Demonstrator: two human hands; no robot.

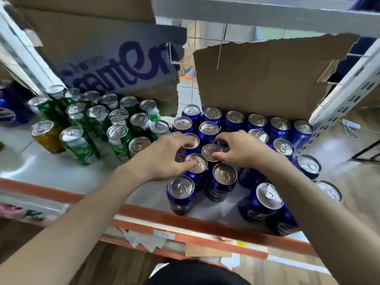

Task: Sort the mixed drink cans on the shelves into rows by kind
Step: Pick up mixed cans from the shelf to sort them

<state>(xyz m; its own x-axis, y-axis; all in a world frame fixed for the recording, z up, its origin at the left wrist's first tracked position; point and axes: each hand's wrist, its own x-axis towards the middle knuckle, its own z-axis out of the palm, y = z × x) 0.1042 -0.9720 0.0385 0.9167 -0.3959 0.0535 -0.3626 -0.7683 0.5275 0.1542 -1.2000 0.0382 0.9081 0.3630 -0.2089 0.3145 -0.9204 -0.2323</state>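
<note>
Head view of a white shelf bearing drink cans, all upright. Left group: fourteen green cans in three loose rows, with one orange can at the group's front left. One further lid stands at the group's right edge, beside the left hand; its body colour cannot be told. Right group: about twenty blue cans; those under the hands and arms cannot be counted exactly.

The blue cans carry a round red, white and blue emblem whose wording is blurred. A cardboard box behind the green cans bears large purple script that is not legible. A second torn cardboard box stands behind the blue cans. A paper tag on the orange front rail reads "7n".

The left hand spans two blue lids, thumb on the nearer and index finger on the farther; whether it clamps either cannot be told. The right hand, just beside it, curls its fingers round the top of a blue can mid-group.

Bare shelf lies in front of the green cans. The nearest blue cans stand at the rail.
</note>
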